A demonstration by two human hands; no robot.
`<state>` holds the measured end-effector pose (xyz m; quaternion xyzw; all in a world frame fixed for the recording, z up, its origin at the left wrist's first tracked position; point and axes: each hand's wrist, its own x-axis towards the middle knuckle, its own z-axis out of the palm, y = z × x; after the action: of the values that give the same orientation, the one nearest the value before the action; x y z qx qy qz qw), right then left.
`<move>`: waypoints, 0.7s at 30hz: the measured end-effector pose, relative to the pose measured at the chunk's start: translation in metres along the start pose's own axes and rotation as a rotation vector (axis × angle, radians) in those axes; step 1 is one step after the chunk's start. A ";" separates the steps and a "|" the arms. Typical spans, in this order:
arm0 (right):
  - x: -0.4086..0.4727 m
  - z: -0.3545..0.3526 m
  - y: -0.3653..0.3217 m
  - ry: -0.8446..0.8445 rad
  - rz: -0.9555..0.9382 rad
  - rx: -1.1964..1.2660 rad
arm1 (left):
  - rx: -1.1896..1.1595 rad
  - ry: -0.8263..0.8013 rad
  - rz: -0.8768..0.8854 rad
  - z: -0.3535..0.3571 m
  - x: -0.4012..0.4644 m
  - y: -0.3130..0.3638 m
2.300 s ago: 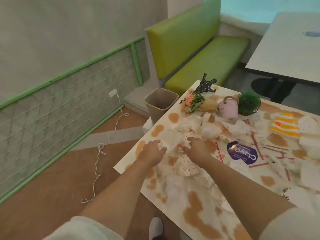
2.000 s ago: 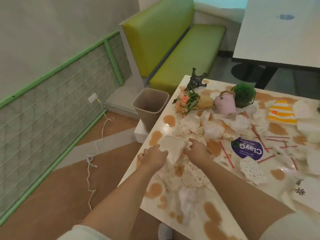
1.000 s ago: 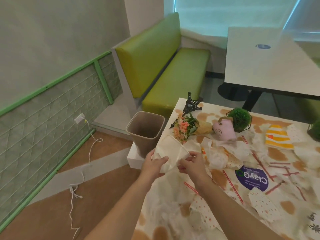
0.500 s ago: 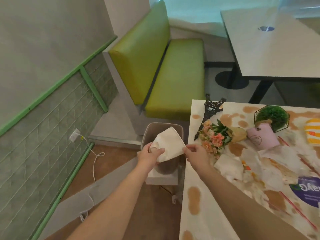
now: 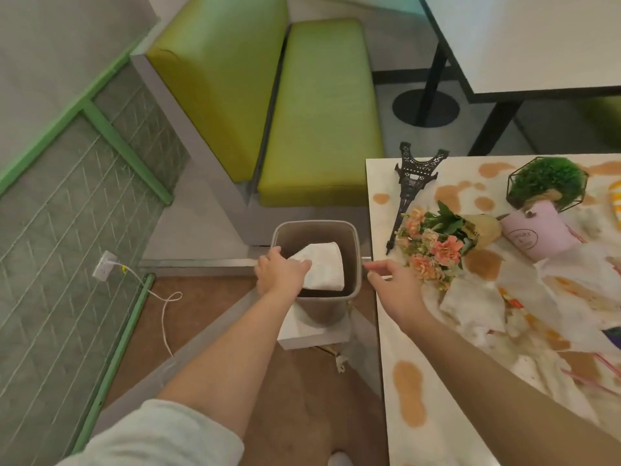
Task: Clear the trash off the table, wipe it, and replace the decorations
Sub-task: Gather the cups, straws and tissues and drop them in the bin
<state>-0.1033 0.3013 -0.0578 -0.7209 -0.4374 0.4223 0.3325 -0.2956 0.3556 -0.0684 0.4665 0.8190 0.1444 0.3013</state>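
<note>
While the left hand (image 5: pixel 280 275) has the white paper napkin (image 5: pixel 323 266) pinched at one corner btwn thumb and fingers, the rest of the sheet hangs over the open mouth of the grey bin (image 5: pixel 316 299), w/ the hand itself above the bin's left rim. The right hand (image 5: pixel 393 280) is empty, fingers loosely spread, hovering at the gap btwn bin and table (image 5: pixel 430 428) edge, touching nothing.

To do the drop well, imo: move the pinch a bit further in toward bin centre before letting go, since the paper is light and could catch on the near rim or slide off to the floor. Open thumb and fingers fully, don't flick. Bin sits on a low white block (image 5: pixel 314 332) just beside the table, so avoid knocking the rim, prob tips easily.

Right hand is well placed to go back for more: crumpled wrappers (image 5: pixel 477 306) lie just beside it on the stained top. Watch the flower bunch (image 5: pixel 437 243) and the black tower model (image 5: pixel 411 186), both near the hand and lying loose; pink pot (image 5: pixel 534 235) and green ball plant (image 5: pixel 547 181) sit further out. Those are decor, not trash, so grab around them. Plenty of litter left; wiping not yet begun, judging by the brown stains.
</note>
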 end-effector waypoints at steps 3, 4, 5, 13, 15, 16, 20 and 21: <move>-0.007 -0.006 0.004 0.023 0.009 0.026 | 0.036 -0.010 0.100 0.004 -0.006 -0.003; -0.012 -0.009 0.005 0.037 0.011 0.028 | 0.022 -0.026 0.138 0.006 -0.011 -0.003; -0.014 -0.010 0.005 0.047 0.008 0.026 | -0.014 -0.043 0.169 0.009 -0.014 -0.003; -0.055 -0.044 0.011 0.075 0.037 0.014 | -0.158 -0.208 0.278 0.025 -0.090 0.025; -0.064 -0.055 0.018 0.086 0.035 -0.007 | -0.141 -0.239 0.302 0.032 -0.105 0.029; -0.070 -0.063 0.022 0.098 0.030 -0.015 | -0.132 -0.261 0.307 0.037 -0.115 0.032; -0.089 -0.094 0.043 0.133 0.041 -0.023 | -0.141 -0.342 0.331 0.056 -0.146 0.036; -0.092 -0.100 0.048 0.139 0.044 -0.039 | -0.128 -0.353 0.341 0.060 -0.152 0.036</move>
<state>-0.0206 0.1878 -0.0278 -0.7645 -0.4052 0.3698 0.3386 -0.1752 0.2428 -0.0421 0.5961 0.6522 0.1608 0.4399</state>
